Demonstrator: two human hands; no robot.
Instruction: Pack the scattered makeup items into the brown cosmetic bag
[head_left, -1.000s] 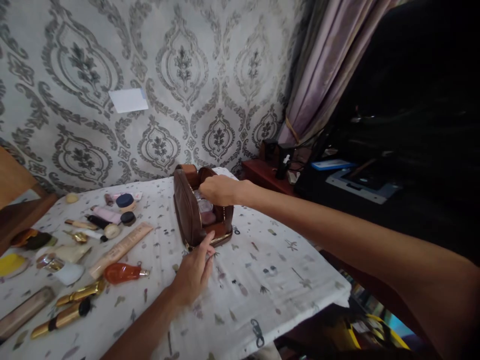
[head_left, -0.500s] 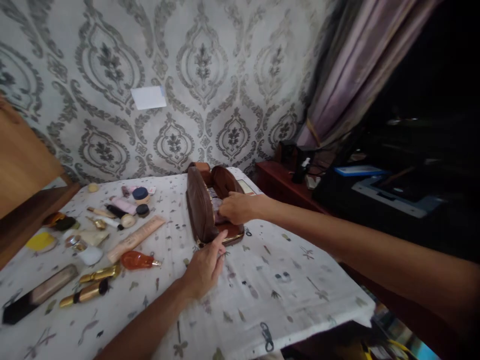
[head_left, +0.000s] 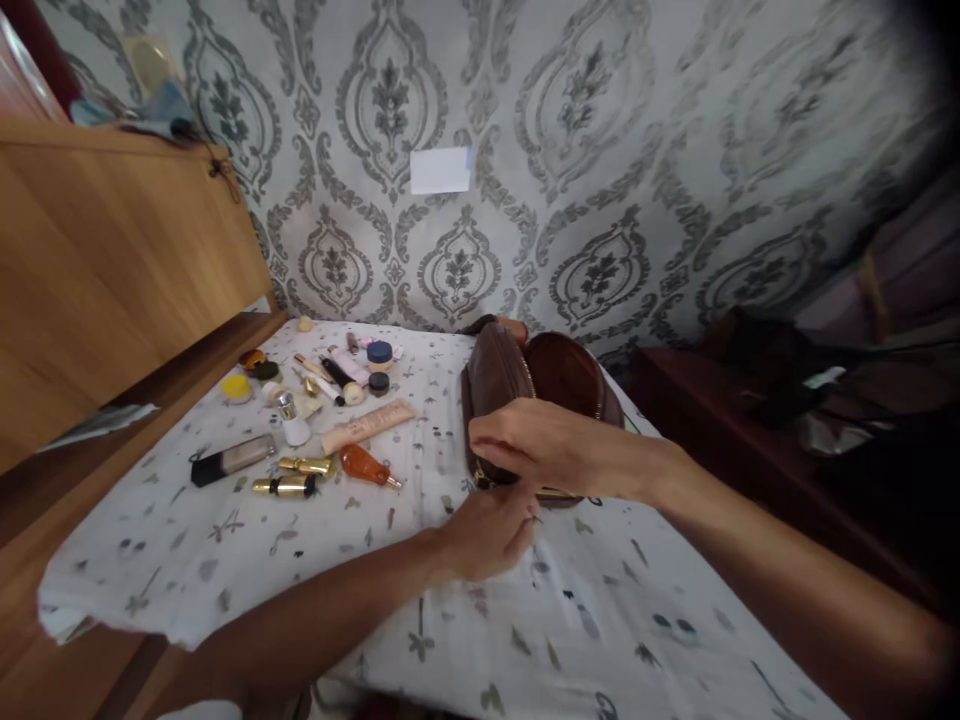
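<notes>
A brown zip bag (head_left: 499, 375) stands unzipped on the patterned cloth, its flap leaning to the right. My right hand (head_left: 525, 440) crosses over the bag's near part, fingers bent toward its left side; whether they hold anything is hidden. Below it, my left hand (head_left: 487, 530) is at the bag's near bottom edge, fingers curled and partly covered by the right hand. Left of the bag lie a beige tube (head_left: 369, 424), an orange dropper bottle (head_left: 365, 465), gold tubes (head_left: 306, 466), a foundation bottle (head_left: 236, 460) and a blue-lidded jar (head_left: 379, 356).
A wooden cabinet (head_left: 127, 270) borders the cloth-covered table (head_left: 300, 560) on the left. The patterned wall (head_left: 592, 180) rises behind it. Dark red furniture (head_left: 697, 430) stands to the right. A yellow-lidded pot (head_left: 236, 388) and several small cosmetics lie at the back left.
The view has turned left. My right hand has come out of the bag and moved to its near left side, over my left hand, which stays near the bottom edge.
</notes>
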